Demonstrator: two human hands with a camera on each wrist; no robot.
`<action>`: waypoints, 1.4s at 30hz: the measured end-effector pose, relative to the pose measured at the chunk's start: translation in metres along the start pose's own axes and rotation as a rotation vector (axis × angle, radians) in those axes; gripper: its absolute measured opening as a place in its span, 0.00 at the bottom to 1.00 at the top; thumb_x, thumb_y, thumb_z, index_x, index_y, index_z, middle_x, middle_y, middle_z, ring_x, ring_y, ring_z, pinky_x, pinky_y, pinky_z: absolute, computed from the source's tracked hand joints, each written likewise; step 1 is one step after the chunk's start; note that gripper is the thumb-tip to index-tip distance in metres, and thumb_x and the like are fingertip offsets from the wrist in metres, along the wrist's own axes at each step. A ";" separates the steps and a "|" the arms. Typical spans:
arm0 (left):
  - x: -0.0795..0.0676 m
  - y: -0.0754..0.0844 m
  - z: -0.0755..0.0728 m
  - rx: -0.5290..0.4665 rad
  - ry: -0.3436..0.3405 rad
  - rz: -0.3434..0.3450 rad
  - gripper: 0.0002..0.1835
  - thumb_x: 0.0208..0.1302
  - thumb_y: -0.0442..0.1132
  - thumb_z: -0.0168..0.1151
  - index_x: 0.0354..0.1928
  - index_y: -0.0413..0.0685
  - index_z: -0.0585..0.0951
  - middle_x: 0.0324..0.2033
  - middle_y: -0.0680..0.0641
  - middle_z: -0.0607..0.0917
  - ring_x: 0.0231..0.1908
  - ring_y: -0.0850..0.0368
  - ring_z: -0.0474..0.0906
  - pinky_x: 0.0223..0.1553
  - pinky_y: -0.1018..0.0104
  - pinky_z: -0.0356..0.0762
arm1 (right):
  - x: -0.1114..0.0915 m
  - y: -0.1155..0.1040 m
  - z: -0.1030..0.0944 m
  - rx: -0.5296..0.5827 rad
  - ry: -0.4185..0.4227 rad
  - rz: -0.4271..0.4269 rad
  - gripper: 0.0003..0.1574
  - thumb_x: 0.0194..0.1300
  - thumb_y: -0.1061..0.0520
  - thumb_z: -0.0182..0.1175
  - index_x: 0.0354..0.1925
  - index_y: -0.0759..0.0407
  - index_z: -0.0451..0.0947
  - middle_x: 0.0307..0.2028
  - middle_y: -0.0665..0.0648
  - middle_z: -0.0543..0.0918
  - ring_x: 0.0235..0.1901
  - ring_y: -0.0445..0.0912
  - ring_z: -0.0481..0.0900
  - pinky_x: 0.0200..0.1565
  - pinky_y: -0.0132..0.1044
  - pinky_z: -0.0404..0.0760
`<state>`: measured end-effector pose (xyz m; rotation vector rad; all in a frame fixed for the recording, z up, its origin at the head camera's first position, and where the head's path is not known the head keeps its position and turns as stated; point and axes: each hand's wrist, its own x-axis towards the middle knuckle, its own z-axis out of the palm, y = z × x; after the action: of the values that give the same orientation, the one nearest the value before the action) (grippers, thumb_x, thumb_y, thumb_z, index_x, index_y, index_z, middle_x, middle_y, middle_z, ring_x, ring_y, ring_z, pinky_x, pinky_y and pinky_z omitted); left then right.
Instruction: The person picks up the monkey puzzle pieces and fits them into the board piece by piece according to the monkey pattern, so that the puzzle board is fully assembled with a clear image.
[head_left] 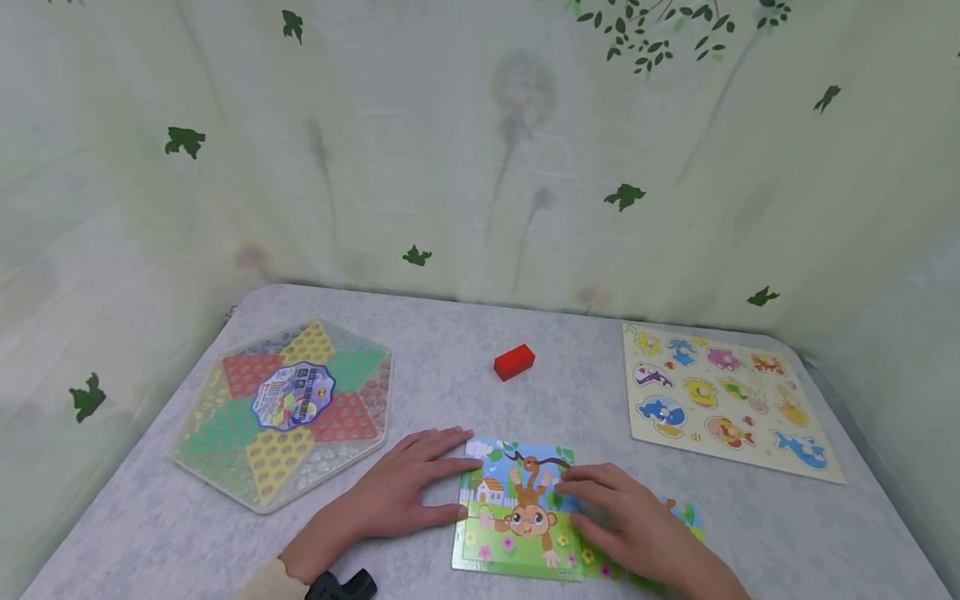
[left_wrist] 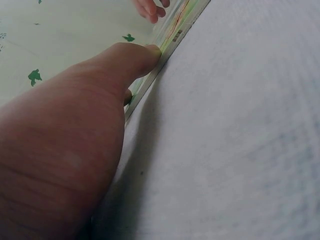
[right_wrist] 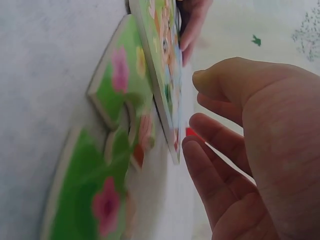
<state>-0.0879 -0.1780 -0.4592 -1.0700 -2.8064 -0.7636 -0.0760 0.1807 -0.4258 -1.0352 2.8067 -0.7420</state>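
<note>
At the far left, a hexagonal game board (head_left: 281,446) with coloured star points lay on the surface (head_left: 442,383), apart from the work. Next came the left hand (head_left: 397,492), its fingers nearly straight — thumb and fingertips touched the left edge of the monkey puzzle board (head_left: 517,504) without being curled tightly round it.

That board lay in front of the person, between the two hands, with its full monkey picture face up inside a narrow border. Whether the picture was a printed base or pieces already fitted, the views could not settle. A red block (head_left: 514,364) sat beyond it, well apart.

Loose puzzle pieces (head_left: 602,567) with green ground and flowers lay just right of the board, partly hidden by the right hand (head_left: 633,521). The right wrist view showed that hand's fingers loosely bent, with nothing between them, near the board's right edge. Farther right lay an animal peg board (head_left: 701,392) with its figures showing, which seemed to have no part in the work.

The work looked to be at an early stage: the board was in place, but the visible loose pieces were not in it — placing them appeared to be what was left.
</note>
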 end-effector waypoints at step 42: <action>0.000 -0.001 0.003 0.023 0.000 -0.004 0.30 0.68 0.68 0.61 0.69 0.70 0.78 0.75 0.54 0.69 0.75 0.54 0.64 0.71 0.46 0.65 | -0.047 0.054 -0.025 -0.018 0.123 0.146 0.26 0.62 0.42 0.74 0.59 0.37 0.83 0.58 0.41 0.82 0.53 0.39 0.79 0.48 0.34 0.84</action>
<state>-0.0885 -0.1771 -0.4622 -1.0613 -2.8109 -0.7302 -0.0777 0.2561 -0.4339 -0.8014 2.9577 -0.7904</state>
